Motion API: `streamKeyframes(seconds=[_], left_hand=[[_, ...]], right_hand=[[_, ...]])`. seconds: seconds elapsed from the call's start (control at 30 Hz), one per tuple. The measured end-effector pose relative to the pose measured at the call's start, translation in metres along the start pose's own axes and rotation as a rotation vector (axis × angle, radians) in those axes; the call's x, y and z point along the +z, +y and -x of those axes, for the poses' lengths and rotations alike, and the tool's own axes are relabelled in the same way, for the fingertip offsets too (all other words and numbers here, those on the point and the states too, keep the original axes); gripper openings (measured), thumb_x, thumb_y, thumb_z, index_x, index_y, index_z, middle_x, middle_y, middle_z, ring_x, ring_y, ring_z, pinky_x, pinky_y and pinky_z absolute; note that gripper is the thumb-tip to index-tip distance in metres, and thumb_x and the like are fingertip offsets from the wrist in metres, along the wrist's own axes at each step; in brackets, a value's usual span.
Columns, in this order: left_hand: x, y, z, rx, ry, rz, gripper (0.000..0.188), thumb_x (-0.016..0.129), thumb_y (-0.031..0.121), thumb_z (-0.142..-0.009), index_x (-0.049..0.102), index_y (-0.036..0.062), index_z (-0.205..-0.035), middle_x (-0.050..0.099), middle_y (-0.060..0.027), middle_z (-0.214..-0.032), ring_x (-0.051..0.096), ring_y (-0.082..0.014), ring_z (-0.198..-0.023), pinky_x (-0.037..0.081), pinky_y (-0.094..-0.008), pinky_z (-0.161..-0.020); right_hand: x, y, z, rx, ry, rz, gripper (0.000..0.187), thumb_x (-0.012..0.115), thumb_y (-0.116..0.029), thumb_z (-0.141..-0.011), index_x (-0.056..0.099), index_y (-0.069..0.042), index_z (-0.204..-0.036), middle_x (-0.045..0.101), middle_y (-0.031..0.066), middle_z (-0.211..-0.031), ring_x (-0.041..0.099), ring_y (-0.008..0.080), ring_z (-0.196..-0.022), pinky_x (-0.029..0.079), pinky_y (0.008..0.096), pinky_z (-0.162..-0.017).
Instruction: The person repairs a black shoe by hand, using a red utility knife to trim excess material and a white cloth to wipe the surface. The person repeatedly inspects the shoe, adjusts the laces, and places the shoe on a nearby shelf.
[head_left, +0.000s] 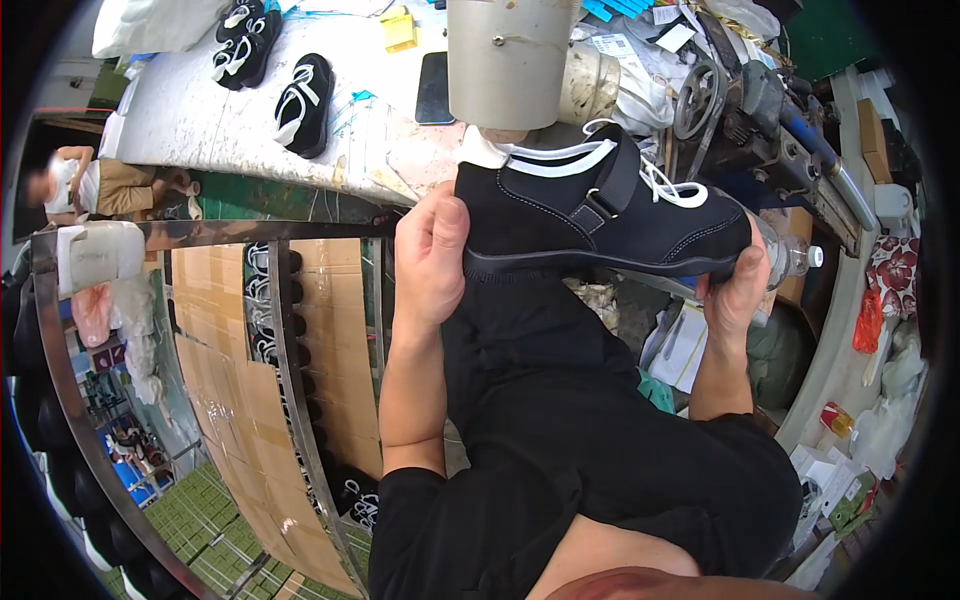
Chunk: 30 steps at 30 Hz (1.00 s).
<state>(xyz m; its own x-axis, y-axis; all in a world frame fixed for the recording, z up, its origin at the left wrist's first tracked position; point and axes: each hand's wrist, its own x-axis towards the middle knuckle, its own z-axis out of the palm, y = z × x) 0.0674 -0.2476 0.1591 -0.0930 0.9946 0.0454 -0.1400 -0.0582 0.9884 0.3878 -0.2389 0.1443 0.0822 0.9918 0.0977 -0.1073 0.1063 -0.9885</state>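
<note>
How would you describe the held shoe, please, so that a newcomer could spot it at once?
Find the pale cylinder at top centre. Just below it is a black shoe, left hand at its heel, right hand at its toe. Unlike the shoes on the table, it is held.

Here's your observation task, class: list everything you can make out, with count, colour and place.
Low strapped shoe with pale lining: one, black, held up at centre
Laced shoes: at least two, black and white, upper left
Long stained worktable: one, white, top
Thick cylindrical machine column: one, cream, top centre
Flat phone-like slab: one, black, left of column
Paper pad: one, yellow, top
Spoked handwheel: one, dark, right of column
Capped plastic bottle: one, clear, behind right hand
Cardboard sheets: at least two, brown, left
Plastic bag: one, red, far right
Background person: one, white top, tan shorts, left
Loose clutter: uncountable, mixed, right
Clothing: black, lower centre
Left hand: one, bare, at heel
Right hand: one, bare, at toe
</note>
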Motion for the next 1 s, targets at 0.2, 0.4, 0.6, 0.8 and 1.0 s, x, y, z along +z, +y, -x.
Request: streamKeyframes(seconds=[0.2, 0.4, 0.6, 0.8, 1.0], left_hand=[[-0.003, 0.006, 0.002, -0.033, 0.070, 0.089, 0.054, 0.049, 0.043, -0.107, 0.065, -0.0071, -0.119, 0.064, 0.0014, -0.092, 0.050, -0.0040, -0.081, 0.041, -0.0206, -0.074], [0.000, 0.007, 0.004, 0.016, 0.076, -0.116, 0.051, 0.048, 0.038, -0.108, 0.056, -0.0065, -0.133, 0.062, 0.0023, -0.095, 0.047, -0.0036, -0.079, 0.041, -0.0210, -0.073], [-0.014, -0.007, 0.018, -0.276, -0.061, -0.053, 0.073, 0.035, 0.054, -0.107, 0.028, 0.0002, -0.157, 0.051, -0.0150, -0.145, 0.058, -0.0195, -0.121, 0.053, -0.0304, -0.089], [-0.009, -0.009, 0.028, -0.128, -0.122, 0.093, 0.097, 0.053, 0.068, -0.093, 0.027, -0.0003, -0.157, 0.052, -0.0141, -0.144, 0.060, -0.0197, -0.119, 0.053, -0.0303, -0.091], [0.005, -0.003, 0.007, 0.027, -0.034, 0.192, 0.109, 0.080, 0.055, -0.081, 0.026, -0.0010, -0.157, 0.045, -0.0209, -0.149, 0.058, -0.0247, -0.124, 0.048, -0.0351, -0.102]], right_hand=[[0.010, 0.002, -0.006, 0.005, -0.039, 0.013, 0.084, 0.063, -0.068, -0.088, 0.054, 0.007, -0.124, 0.066, 0.0056, -0.091, 0.056, 0.0054, -0.053, 0.039, 0.0176, -0.036], [0.005, 0.004, -0.007, -0.010, -0.023, -0.082, 0.079, 0.070, -0.057, -0.089, 0.051, 0.008, -0.129, 0.068, 0.0089, -0.098, 0.056, 0.0050, -0.053, 0.039, 0.0158, -0.036], [-0.001, 0.008, 0.002, 0.052, -0.089, -0.033, 0.090, 0.077, -0.042, -0.082, 0.038, 0.010, -0.145, 0.067, 0.0132, -0.114, 0.052, 0.0038, -0.046, 0.037, 0.0154, -0.037], [-0.014, 0.023, 0.013, -0.039, -0.110, 0.023, 0.093, 0.080, -0.031, -0.078, 0.034, 0.008, -0.150, 0.066, 0.0181, -0.118, 0.053, 0.0049, -0.045, 0.040, 0.0169, -0.038], [-0.016, 0.015, 0.006, -0.127, -0.044, 0.019, 0.092, 0.079, -0.026, -0.074, 0.037, 0.005, -0.149, 0.066, 0.0154, -0.119, 0.060, 0.0070, -0.058, 0.043, 0.0171, -0.043]])
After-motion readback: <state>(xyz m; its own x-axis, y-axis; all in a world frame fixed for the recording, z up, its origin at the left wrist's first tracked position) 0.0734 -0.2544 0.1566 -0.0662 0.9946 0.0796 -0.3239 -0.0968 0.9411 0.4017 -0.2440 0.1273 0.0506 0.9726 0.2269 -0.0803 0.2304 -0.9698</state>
